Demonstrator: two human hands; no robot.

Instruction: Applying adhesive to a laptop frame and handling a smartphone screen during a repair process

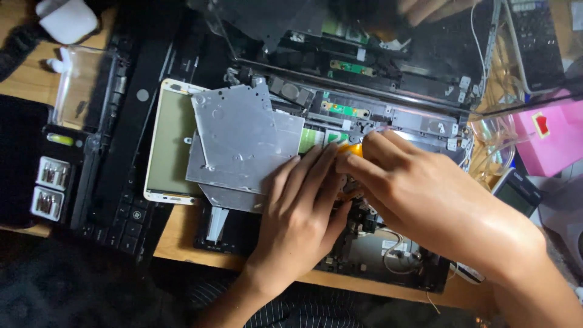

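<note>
The right hand (413, 188) pinched a small yellow tool (351, 149) over the open laptop (388, 255) on the counter (182, 234). The left hand (306, 206) lay flat and open beside it, holding nothing. A slip could scratch the green boards (343, 110).

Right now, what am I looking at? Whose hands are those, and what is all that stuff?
This picture comes from a camera worn on a person's head, looking down at their own two hands. There is no machine doing the work. On the wooden table lies an opened-up laptop with its insides showing. A flat silver metal drive rests on top of it. The left hand lies on the laptop, its fingers touching the drive's edge. The right hand has a grip on a small orange tool. At the left sit a black keyboard piece and a screwdriver bit set.
</note>
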